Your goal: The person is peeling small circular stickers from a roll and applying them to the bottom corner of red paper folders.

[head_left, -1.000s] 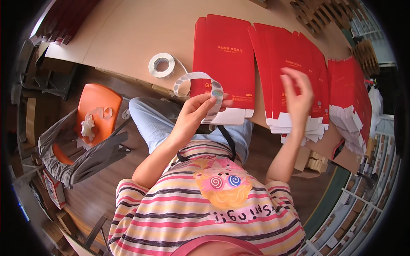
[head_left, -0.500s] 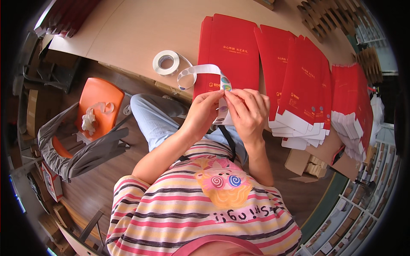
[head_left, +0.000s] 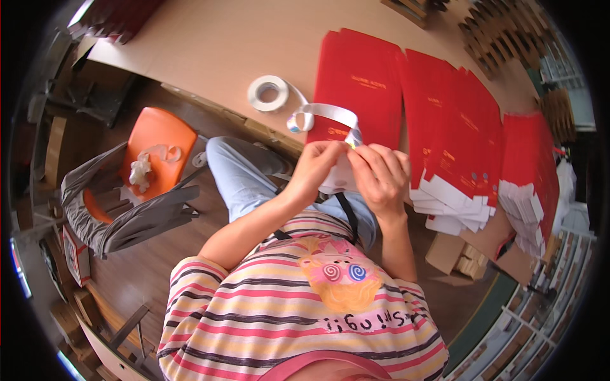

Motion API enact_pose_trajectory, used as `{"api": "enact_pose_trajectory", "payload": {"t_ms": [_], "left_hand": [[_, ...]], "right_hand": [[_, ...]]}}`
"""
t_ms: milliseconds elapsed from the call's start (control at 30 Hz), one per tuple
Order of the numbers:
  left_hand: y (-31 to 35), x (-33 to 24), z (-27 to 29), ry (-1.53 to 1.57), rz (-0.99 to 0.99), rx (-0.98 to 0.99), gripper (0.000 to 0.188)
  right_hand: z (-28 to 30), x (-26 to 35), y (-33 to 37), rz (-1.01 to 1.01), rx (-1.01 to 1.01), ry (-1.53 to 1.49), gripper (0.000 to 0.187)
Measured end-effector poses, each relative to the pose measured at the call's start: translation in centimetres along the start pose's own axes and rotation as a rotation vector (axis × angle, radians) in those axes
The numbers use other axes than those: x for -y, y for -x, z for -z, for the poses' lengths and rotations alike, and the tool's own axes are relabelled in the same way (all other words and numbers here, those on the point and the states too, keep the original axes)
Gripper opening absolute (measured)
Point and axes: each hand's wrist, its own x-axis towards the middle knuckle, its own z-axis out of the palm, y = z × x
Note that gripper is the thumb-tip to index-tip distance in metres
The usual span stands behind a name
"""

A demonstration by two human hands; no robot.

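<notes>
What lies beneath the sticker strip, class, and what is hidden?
A red box and the table show beneath the strip. The patch directly behind it is covered; the left hand and right hand hide part of the box's near end.

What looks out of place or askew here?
Crumpled white material sits on the orange chair, like discarded scrap left on a seat. The middle spread of red flat boxes is fanned unevenly, its white flaps at differing angles. No spill that I can see.
</notes>
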Motion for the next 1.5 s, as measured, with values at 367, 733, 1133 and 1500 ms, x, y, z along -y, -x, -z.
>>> {"api": "enact_pose_trajectory", "payload": {"t_ms": [367,733,1133,1500], "left_hand": [[-1.3,-2.2,-0.3,-0.247,-0.156,0.093,0.039],[-1.9,-2.4,-0.1,-0.171,-0.122,0.082,0.039],[-2.8,-1.3,1.5,-0.703,-0.391,-0.063,0.037],[-3.2,-0.3,1.5,-0.718,-0.448,-0.1,0.034]], "right_hand": [[1.0,-2.0,-1.7,0.175,0.061,-0.129,0.02],[0.0,-2.1,-0.3,0.19,0.057,-0.049,0.018],[1.7,-12.1,0.4,-0.764,0.643,-0.832,0.014],[0.6,-12.7,2.0,-0.813,0.756,-0.847,0.016]]}}
